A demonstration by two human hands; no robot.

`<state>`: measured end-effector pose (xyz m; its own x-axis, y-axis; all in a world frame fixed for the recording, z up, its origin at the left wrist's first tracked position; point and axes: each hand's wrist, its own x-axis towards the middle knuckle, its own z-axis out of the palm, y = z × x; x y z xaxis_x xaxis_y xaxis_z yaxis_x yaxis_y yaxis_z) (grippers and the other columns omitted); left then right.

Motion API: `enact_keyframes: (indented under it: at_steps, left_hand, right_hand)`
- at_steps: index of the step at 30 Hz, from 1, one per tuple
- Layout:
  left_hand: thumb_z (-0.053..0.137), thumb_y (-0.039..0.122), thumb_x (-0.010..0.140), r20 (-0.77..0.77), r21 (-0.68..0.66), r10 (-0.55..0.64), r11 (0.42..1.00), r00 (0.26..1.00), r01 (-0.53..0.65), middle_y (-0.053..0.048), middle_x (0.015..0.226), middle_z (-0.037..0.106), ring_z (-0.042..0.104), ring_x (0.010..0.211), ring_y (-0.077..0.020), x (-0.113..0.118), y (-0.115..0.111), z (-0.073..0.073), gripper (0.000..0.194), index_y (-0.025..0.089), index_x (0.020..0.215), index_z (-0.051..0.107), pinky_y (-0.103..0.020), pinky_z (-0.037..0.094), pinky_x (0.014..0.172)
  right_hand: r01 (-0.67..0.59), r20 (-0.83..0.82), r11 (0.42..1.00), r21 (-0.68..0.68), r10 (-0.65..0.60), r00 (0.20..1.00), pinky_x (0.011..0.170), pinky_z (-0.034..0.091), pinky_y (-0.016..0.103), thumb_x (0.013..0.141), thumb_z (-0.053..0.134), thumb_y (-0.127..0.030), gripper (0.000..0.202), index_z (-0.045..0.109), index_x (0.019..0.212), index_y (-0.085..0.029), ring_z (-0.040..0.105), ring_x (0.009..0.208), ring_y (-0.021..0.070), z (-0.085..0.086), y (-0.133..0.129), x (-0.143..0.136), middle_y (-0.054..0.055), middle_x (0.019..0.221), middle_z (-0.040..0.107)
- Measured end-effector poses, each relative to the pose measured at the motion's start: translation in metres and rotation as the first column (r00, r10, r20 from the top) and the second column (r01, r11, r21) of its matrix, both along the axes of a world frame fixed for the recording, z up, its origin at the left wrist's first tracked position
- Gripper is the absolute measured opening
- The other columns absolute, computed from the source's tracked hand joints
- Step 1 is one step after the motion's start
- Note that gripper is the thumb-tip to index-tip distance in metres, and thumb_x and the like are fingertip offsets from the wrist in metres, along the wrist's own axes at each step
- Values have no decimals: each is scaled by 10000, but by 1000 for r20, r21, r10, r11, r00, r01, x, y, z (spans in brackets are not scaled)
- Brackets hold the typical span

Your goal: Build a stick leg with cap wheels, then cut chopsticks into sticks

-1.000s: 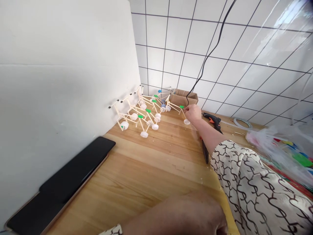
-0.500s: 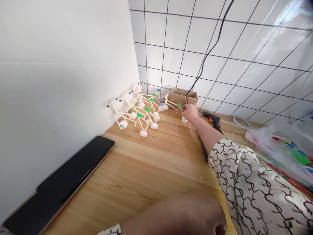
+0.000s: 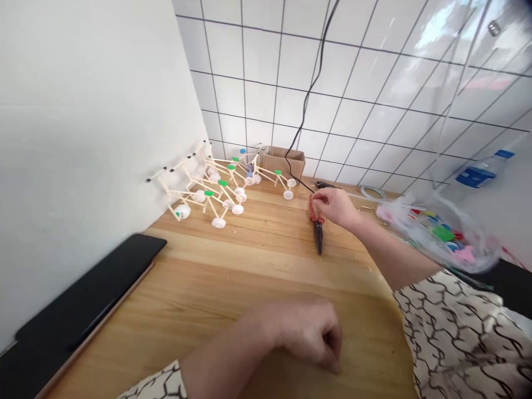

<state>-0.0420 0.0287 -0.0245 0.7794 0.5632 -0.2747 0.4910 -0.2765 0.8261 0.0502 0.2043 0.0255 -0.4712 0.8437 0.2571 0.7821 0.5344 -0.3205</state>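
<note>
My right hand (image 3: pixel 336 206) is over the red handles of the pliers (image 3: pixel 318 235), its fingers curled together; whether they grip a handle is unclear. The pliers lie on the wooden table with their dark jaws toward me. My left hand (image 3: pixel 310 332) hovers low over the near part of the table, fingers curled in, and what they hold, if anything, is hidden. Several small stick-built tricycles with green seats (image 3: pixel 209 193) and white wheels stand at the back left. One of them (image 3: pixel 277 173) stands apart at their right, in front of the cardboard box.
A cardboard box (image 3: pixel 285 162) sits by the tiled wall, with a black cable (image 3: pixel 305 105) hanging past it. A black phone (image 3: pixel 95 288) lies at the left. Tape roll (image 3: pixel 373 193), plastic bag of colourful pieces (image 3: pixel 444 230) and bottle (image 3: pixel 482 172) are at the right.
My right hand has left the rightmost tricycle and moved to the pliers. My left hand shows more fully, farther from the bottom edge. The view has turned to the right.
</note>
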Motion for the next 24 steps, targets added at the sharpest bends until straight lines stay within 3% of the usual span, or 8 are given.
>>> enact_keyframes:
  at_steps: [5, 12, 18, 24]
  left_hand:
    - [674, 279, 679, -16, -36, 52, 998, 999, -53, 37, 615, 625, 505, 554, -80, -1, 0, 6, 134, 174, 754, 711, -161, 325, 462]
    - [489, 195, 771, 1, -153, 246, 958, 969, -243, 37, 575, 556, 434, 486, -58, 5, -6, 15, 188, 151, 752, 671, -149, 312, 458]
    - [403, 236, 815, 25, -134, 403, 908, 915, -396, 25, 639, 547, 433, 509, -76, 13, -8, 17, 247, 150, 846, 633, -176, 329, 478]
    - [432, 205, 780, 41, -11, 500, 866, 865, -500, -1, 743, 596, 491, 601, -103, 24, -8, 19, 218, 144, 876, 618, -206, 389, 564]
  right_hand:
    - [-35, -31, 999, -19, 34, 999, 558, 410, 222, 781, 503, -222, 190, 668, 703, -169, 570, 598, 142, -5, -59, 62, 25, 657, 662]
    - [-190, -91, 971, -146, 178, 980, 620, 439, 235, 849, 480, -223, 197, 662, 782, -184, 607, 671, 149, -38, -134, 119, 47, 749, 682]
    - [-301, -118, 938, -173, 284, 952, 661, 435, 237, 864, 466, -163, 199, 662, 836, -182, 608, 697, 146, -59, -145, 125, 48, 766, 679]
    - [-343, -131, 923, -172, 324, 937, 658, 430, 222, 867, 458, -144, 213, 667, 846, -172, 613, 702, 138, -59, -147, 122, 46, 761, 682]
